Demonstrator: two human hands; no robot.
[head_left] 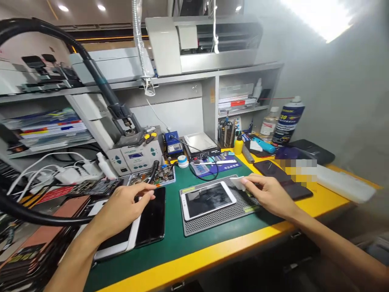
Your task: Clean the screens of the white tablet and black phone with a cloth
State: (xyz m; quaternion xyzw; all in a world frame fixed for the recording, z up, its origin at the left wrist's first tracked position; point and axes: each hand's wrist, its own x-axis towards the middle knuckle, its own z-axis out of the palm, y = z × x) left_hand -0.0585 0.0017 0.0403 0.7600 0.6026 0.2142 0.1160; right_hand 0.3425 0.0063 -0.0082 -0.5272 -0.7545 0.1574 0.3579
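A white tablet [209, 198] with a dark screen lies face up on a grey perforated mat [197, 230]. Right of the tablet, my right hand [269, 192] pinches a small, thin white piece [238, 182] between thumb and fingers, above the mat's right part. Whether that piece is paper, cloth or plastic I cannot make out. My left hand [124, 207] hovers over the left side with thumb and forefinger slightly apart and nothing visible between them. Under it lie a black tablet [153, 221] and a white-framed tablet [117, 244], partly hidden by the hand and forearm.
Behind the mat are a tray of small parts [161, 176], a grey soldering station [136, 156] and a metal-topped hot plate [200, 142]. A spray can [287, 121] and a yellow bottle [238, 146] stand at the right. A black hose [60, 219] crosses the left side.
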